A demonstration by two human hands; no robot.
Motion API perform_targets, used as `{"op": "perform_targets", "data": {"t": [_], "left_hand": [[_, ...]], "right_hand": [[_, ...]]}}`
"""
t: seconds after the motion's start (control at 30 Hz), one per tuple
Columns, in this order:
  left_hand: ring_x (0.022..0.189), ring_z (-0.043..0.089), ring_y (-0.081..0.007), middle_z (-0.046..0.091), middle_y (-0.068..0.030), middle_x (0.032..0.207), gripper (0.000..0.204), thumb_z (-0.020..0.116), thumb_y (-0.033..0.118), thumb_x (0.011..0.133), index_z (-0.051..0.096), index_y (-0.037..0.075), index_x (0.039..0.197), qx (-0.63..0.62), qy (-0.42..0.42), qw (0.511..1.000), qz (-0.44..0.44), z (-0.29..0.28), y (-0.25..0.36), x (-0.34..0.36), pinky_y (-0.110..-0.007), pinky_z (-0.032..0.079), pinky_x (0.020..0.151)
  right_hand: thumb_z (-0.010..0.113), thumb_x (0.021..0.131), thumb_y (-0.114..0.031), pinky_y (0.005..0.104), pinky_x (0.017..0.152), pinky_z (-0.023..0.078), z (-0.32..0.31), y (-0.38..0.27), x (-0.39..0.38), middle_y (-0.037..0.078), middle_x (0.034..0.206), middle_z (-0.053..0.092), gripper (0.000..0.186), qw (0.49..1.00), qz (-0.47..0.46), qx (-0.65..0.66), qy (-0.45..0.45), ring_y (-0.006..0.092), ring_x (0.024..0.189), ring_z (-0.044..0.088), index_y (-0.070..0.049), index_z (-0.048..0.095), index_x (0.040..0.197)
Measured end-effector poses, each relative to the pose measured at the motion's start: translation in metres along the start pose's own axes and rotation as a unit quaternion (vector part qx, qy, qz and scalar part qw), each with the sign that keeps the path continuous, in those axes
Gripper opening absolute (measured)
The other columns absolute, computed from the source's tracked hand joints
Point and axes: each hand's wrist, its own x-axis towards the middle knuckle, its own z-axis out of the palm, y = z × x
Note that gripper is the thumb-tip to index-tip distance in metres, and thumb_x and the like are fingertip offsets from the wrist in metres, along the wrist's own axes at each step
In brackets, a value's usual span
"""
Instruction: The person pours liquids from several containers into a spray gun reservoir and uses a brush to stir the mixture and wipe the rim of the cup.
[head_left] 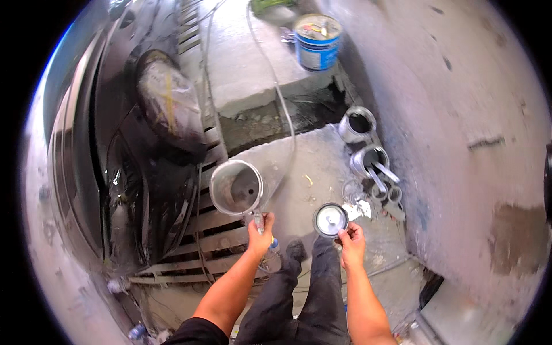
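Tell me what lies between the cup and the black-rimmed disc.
In the head view, only floor and a curving hose show between the cup and the disc, both below them.

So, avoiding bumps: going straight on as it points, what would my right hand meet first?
Past the disc it holds, your right hand would likely meet the clear round thing, or pass above; depth is unclear.
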Motion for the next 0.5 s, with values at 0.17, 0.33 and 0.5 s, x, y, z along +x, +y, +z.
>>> {"op": "perform_targets", "data": {"t": [0.17, 0.33, 0.5], "left_hand": [[0.065, 0.052, -0.0072, 0.058, 0.0022, 0.069, 0.029, 0.065, 0.027, 0.091, 0.060, 0.003, 0.075, 0.022, 0.071, 0.996, -0.050, -0.021, 0.010, 0.021, -0.026, 0.041, 0.060], [0.071, 0.060, -0.0097, 0.065, -0.0023, 0.082, 0.015, 0.066, 0.017, 0.090, 0.062, 0.002, 0.091, 0.047, 0.196, 0.976, -0.085, -0.063, -0.007, -0.017, -0.023, 0.047, 0.065], [0.075, 0.059, -0.0067, 0.065, -0.0003, 0.082, 0.007, 0.065, 0.011, 0.089, 0.063, 0.004, 0.091, 0.033, 0.262, 0.960, -0.096, -0.069, -0.028, -0.068, -0.020, 0.044, 0.064]], "right_hand": [[0.064, 0.085, -0.005, 0.0267, 0.064, 0.050, 0.026, -0.035, 0.071, 0.003, 0.093, 0.057, 0.031, 0.998, 0.039, -0.022, -0.054, 0.0113, 0.079, 0.056, -0.004, 0.050, 0.112], [0.064, 0.085, -0.006, 0.0275, 0.063, 0.053, 0.050, -0.075, 0.111, 0.005, 0.096, 0.058, 0.035, 0.983, 0.068, -0.118, -0.121, 0.0117, 0.080, 0.058, -0.003, 0.048, 0.115], [0.066, 0.083, -0.005, 0.0256, 0.061, 0.054, 0.084, -0.115, 0.151, 0.004, 0.094, 0.057, 0.037, 0.971, 0.081, -0.180, -0.138, 0.0116, 0.078, 0.058, -0.002, 0.049, 0.116]]}}
